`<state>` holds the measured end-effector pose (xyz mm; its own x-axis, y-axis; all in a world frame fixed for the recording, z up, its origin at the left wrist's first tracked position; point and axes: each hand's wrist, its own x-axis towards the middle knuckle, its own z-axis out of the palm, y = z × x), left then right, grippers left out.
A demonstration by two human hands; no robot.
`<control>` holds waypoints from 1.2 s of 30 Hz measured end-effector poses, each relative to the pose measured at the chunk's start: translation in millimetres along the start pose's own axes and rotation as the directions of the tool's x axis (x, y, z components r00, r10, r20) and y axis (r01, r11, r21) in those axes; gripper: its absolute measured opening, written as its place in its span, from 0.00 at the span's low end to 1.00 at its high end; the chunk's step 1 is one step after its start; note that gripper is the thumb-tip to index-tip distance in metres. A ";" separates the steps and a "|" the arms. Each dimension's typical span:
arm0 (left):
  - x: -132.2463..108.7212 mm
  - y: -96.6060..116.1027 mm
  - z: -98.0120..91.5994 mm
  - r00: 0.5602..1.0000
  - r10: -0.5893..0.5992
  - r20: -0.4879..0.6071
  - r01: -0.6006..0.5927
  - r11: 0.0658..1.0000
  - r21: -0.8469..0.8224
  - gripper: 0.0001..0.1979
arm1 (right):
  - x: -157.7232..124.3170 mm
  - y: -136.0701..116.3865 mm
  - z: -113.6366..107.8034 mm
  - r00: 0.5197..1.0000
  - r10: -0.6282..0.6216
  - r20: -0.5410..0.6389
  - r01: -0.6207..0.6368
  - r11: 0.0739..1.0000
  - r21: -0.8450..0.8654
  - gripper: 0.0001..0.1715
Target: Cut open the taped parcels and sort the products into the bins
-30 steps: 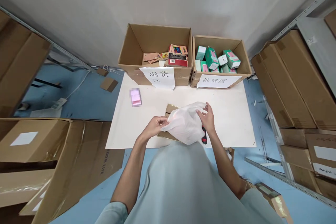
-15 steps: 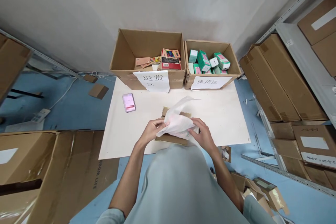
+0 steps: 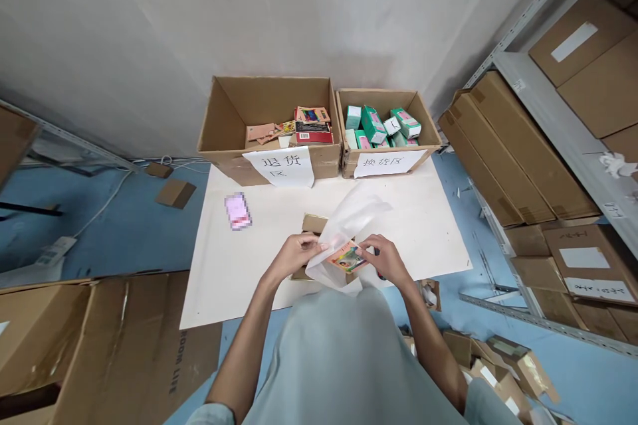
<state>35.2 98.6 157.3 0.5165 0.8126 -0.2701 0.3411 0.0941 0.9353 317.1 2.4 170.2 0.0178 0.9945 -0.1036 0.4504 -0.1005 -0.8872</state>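
Note:
My left hand [image 3: 295, 257] pinches the left side of a thin white wrapping sheet [image 3: 356, 212]. A flat orange packet with a colourful print [image 3: 346, 257] lies partly uncovered in the sheet. My right hand [image 3: 387, 260] grips that packet at its right end, with thumb and fingers closed. Beneath the sheet is a small open cardboard box [image 3: 315, 223], mostly hidden by the wrapping and my left hand. A small dark object, partly hidden, lies beside my right hand.
At the table's [image 3: 224, 279] back stand a large carton [image 3: 226, 163] holding orange and red packets and a smaller carton [image 3: 349, 163] with green-and-white boxes, both with paper signs. A blurred pink item [image 3: 238, 211] lies left. Shelving [image 3: 548, 99] with cartons is right; large cartons [image 3: 134, 339] stand left.
The wrapping sheet has been opened out, and the colourful packet inside now shows. My right hand has taken hold of the packet's end. The whole view has shifted slightly.

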 end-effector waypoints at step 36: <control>-10.5 64.4 33.1 0.965 -0.034 -0.259 -0.103 0.863 -0.495 0.28 | 12.5 -59.0 2.8 0.884 0.151 -0.442 -0.002 0.947 0.320 0.23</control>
<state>77.7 77.1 212.8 0.2838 0.9301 -0.2331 -0.1476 0.2826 0.9478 288.2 20.7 220.0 0.4780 0.8779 -0.0266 0.1411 -0.1067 -0.9842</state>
